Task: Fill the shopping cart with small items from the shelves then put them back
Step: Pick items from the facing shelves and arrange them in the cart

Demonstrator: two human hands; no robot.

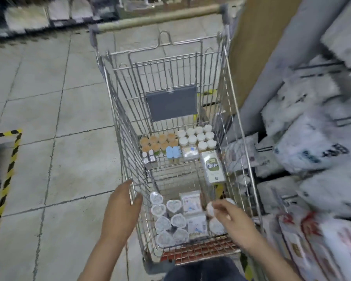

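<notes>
Cart: a silver wire shopping cart (229,110) is seen from above, beside the shelves of white plastic-wrapped packs (312,151) on the right.
Left hand: the left hand (121,209) is closed on the near left rim of the cart; the thumb is inside the wire, the fingers outside.
Right hand: the right hand (234,219) is held over the near right corner of the basket, and a small round white wrapped item (211,208) is pinched at the fingertips. The picture is blurred there, so the exact contact cannot be told.
Place of the item: just above the other goods in the near end, beside a flat white box (191,201).
Other goods: clear heart-shaped lidded cups (171,222) lie near; orange-capped small jars (158,141) and white-capped small jars (197,136) stand at the far end.
Weight: the item is judged light, easy for one hand.
Surface: the wrap is probably smooth and a little slippery.
Stiffness: probably soft; a hard squeeze may dent it.
Where to hold: around the sides, with thumb opposite the fingers.
</notes>
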